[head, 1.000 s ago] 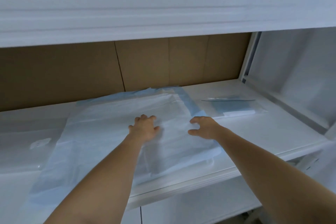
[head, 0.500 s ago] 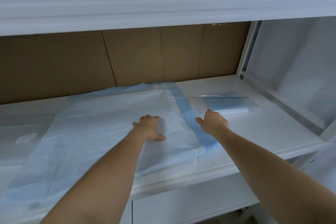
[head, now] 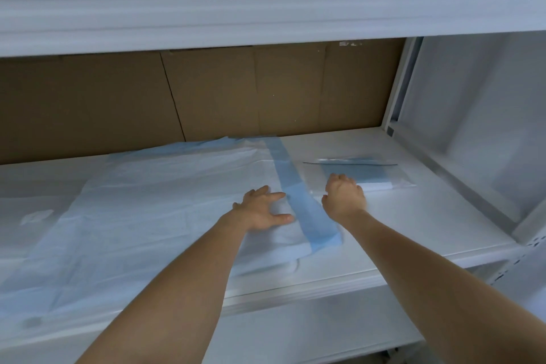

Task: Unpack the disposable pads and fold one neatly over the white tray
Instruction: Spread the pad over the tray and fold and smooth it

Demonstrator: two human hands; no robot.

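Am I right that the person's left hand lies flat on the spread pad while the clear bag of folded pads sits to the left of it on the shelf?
Not quite. The head view shows the left hand flat on the spread pad, but the clear bag of folded pads sits to the right of it on the shelf, just beyond the right hand.

Big white pad (head: 153,201) w/ blue border strip (head: 298,204) is lying spread flat across frame centre-left, covering the tray. Clear bag (head: 375,174) w/ folded blue pads is lying flat centre-right.
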